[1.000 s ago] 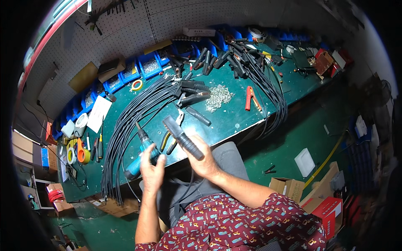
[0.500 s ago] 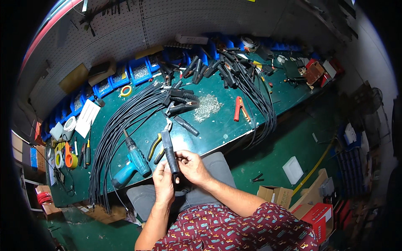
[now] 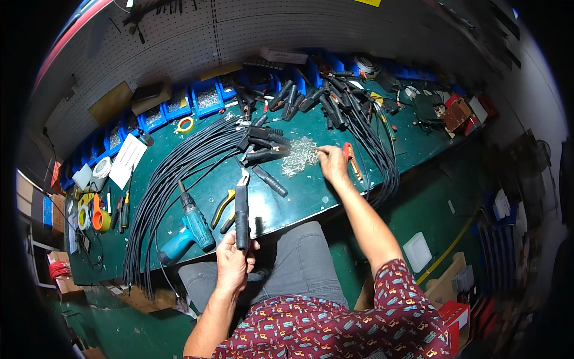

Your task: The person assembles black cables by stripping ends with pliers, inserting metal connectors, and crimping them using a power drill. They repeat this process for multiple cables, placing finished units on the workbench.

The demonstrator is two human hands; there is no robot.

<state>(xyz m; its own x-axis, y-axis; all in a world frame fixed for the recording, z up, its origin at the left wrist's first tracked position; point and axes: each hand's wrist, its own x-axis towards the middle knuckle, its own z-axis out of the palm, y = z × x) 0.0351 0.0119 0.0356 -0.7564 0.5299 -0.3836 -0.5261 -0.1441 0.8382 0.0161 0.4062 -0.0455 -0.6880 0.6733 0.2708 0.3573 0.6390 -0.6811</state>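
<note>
The left hand (image 3: 233,257) is staying low at the near side of the desk (image 3: 299,203), its fingers wrapping the lower end of a black ribbed clamp handle (image 3: 241,215); the handle is pointing away from the person, and the left forearm is rising from the lower edge; the right hand (image 3: 333,163), which was on that handle half a second ago, is now reaching out over the desk, its forearm stretching forward and its fingertips bunching at the right edge of a pile of small silvery pieces (image 3: 301,157); whether they are pinching one, I cannot tell; a teal drill (image 3: 192,230) is lying left of the held handle, with yellow-and-black pliers (image 3: 222,209) between them; beyond, a loose black handle (image 3: 270,180) is lying just short of the pile, a red clamp (image 3: 349,152) is lying just right of the right hand, and black cables (image 3: 173,173) are curving along the left; farthest back, a blue bin (image 3: 208,112) is holding more small silvery pieces, others standing in a row beside it.
</note>
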